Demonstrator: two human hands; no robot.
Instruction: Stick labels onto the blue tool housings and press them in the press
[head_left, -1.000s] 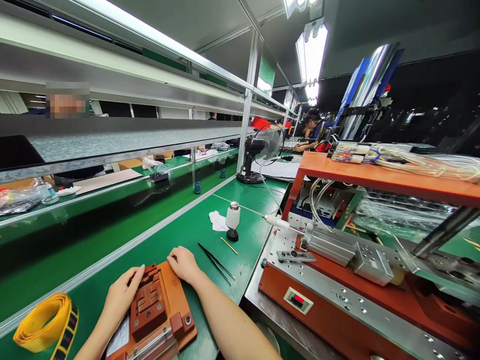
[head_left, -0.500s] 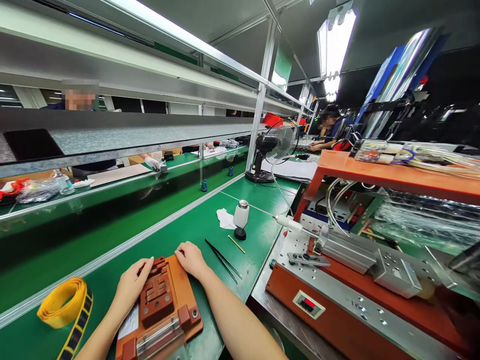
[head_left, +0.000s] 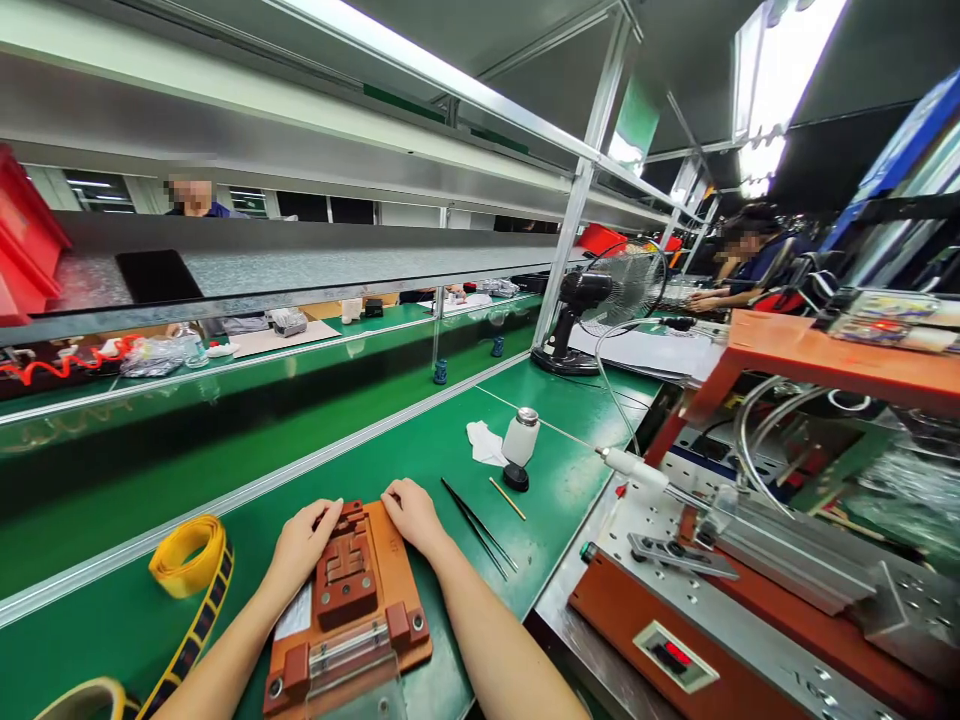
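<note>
The view has swung left over the last second, so nearly everything sits further right, while the two hands keep the same places on the orange rectangular fixture board with a reddish-brown slotted block [head_left: 395, 560]. The left hand [head_left: 300, 545] lies along its far left side, thumb by the block; the right hand [head_left: 411, 515] rests with bent fingers on its far right corner. The hands are apart, the block between them, and both touch the board; whether they grip it or merely rest there I cannot tell, as the undersides of the fingers are hidden. A clear plastic flap [head_left: 356, 672] lies at the board's near end, between the forearms

With the swing, a red plastic bin [head_left: 26, 240] has come into view, far off beyond the left hand, and a second, pale-rimmed roll [head_left: 86, 695] behind it at the lower left. The yellow coiled strip roll [head_left: 191, 555] remains left of that hand. Just right of the right hand, the thin black tweezers [head_left: 480, 530] lie untouched, the white bottle with a metal top [head_left: 521, 440] beyond them. I judge this a steady pause over the board, with no handling step advanced
</note>
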